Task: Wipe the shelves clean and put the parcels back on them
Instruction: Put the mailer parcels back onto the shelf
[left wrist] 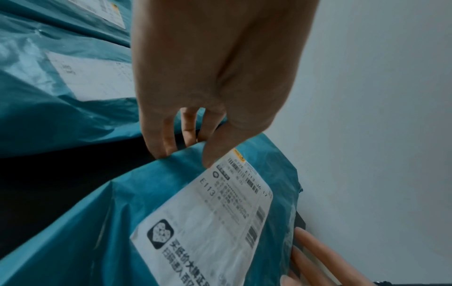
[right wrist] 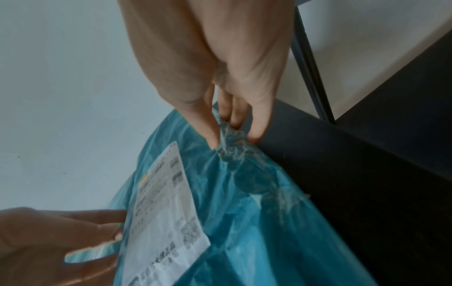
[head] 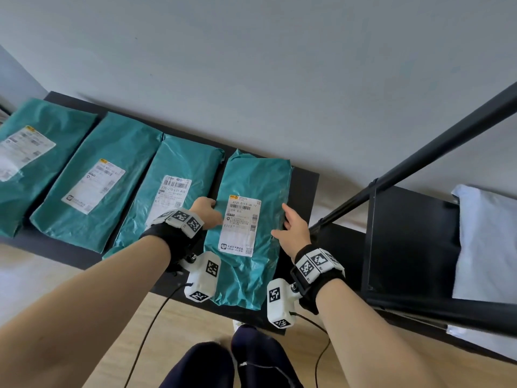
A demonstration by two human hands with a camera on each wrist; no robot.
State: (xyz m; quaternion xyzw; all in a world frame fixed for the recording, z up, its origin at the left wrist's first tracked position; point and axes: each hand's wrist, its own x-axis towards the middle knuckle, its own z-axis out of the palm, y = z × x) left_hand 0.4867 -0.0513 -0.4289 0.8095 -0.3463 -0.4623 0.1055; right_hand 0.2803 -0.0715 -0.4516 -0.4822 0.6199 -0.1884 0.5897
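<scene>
Several teal plastic parcels with white labels lie side by side on a black shelf [head: 305,186]. Both hands hold the rightmost parcel [head: 251,175], labelled E113, which lies flat with its near end over the shelf's front edge. My left hand [head: 212,211] pinches its left edge, thumb on top by the label and fingers under, as the left wrist view shows [left wrist: 186,154]. My right hand [head: 285,219] pinches the crumpled right edge [right wrist: 232,139], thumb above and fingers below. Its neighbour parcel [head: 179,163] lies just left, a dark gap between them.
Two more teal parcels [head: 112,152] [head: 50,119] fill the shelf's left part. A black rack post [head: 419,152] slants up at the right, over a lower black shelf bearing a pale sheet [head: 486,242]. A grey wall backs the shelf. Wooden floor [head: 179,317] lies below.
</scene>
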